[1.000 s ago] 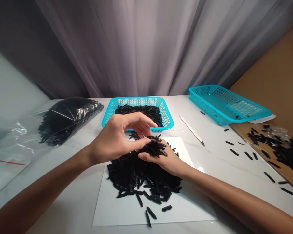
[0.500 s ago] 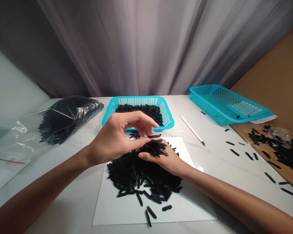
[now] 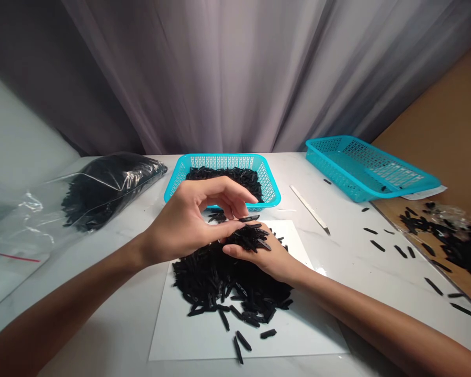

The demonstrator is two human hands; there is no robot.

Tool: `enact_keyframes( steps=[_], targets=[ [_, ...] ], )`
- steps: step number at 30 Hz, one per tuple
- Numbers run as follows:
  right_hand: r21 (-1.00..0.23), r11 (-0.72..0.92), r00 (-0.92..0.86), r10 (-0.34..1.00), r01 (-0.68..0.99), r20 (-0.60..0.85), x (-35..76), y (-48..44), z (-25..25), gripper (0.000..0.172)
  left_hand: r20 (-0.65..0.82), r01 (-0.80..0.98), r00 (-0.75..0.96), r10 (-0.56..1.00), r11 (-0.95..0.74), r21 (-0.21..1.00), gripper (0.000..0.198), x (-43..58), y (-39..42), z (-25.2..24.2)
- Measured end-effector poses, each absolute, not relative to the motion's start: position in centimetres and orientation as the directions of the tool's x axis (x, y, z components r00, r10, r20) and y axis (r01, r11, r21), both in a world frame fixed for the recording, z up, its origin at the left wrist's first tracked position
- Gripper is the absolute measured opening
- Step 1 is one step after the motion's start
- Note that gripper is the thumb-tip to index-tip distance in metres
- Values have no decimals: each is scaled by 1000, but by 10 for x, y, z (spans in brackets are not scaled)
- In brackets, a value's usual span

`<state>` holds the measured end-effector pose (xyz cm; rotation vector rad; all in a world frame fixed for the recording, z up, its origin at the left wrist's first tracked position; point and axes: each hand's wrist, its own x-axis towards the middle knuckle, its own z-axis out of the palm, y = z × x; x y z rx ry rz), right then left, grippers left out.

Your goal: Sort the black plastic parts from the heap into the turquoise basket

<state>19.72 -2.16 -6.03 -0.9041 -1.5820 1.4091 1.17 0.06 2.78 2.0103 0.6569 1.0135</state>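
Observation:
My left hand [image 3: 204, 217] pinches one slim black piece [image 3: 249, 218] between thumb and fingertips, just above my other palm. Cupped below it, my right hand [image 3: 272, 254] holds a small heap of black pieces [image 3: 251, 238], its thumb along the near side; its other fingers are mostly hidden. Beneath both hands a pile of the same narrow black pieces [image 3: 220, 283] spreads over a white sheet [image 3: 306, 335]. Behind my left hand stands a blue basket [image 3: 275, 199] partly filled with such pieces. What the pieces are made of, I cannot tell.
On the left lies a clear plastic bag [image 3: 113, 183] stuffed with black pieces. A craft knife [image 3: 310, 209] with a pale handle rests right of the sheet. Another blue basket [image 3: 361, 193] is at the back right, near scattered pieces [image 3: 400, 251] and a dark heap [image 3: 467, 251].
Hardly anything differs: both hands keep their places, and the black piece stays in my left fingertips. The whole view has shifted very slightly.

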Motion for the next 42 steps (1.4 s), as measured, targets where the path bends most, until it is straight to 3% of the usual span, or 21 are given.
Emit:
enact_keyframes(
  steps=[4,8,10,12,15,18,20,28,35,42],
  targets=[
    [-993,117,-434,896,25,95,198,-21,-59,23,454,171,492,742,-594,786,23,11,9,24],
    [-994,107,-455,887,24,84,198,-22,-55,22,526,318,226,820,-573,756,15,2,46,2],
    [-994,103,-451,889,27,80,198,-22,-55,21,481,396,89,872,-474,786,25,-4,66,-9],
    [-994,100,-452,889,34,74,198,-23,-55,20,435,443,58,899,-414,795,32,-9,74,-13],
    [-994,104,-450,890,43,74,198,-23,-55,21,347,456,291,892,-448,769,24,-8,63,-5],
    [-992,114,-436,896,45,83,198,-22,-55,22,186,447,636,749,-554,702,12,-2,40,9],
    [-991,125,-418,903,43,96,197,-22,-56,22,135,456,724,676,-617,641,8,3,28,13],
    [-997,74,-406,911,-16,74,195,-22,-57,24,153,509,770,620,-741,439,9,3,22,8],
    [-994,113,-403,909,-8,107,197,-22,-55,23,224,435,774,593,-754,493,13,2,24,9],
    [-993,103,-409,910,51,74,198,-22,-59,25,315,375,676,666,-679,632,10,3,24,13]
  ],
)
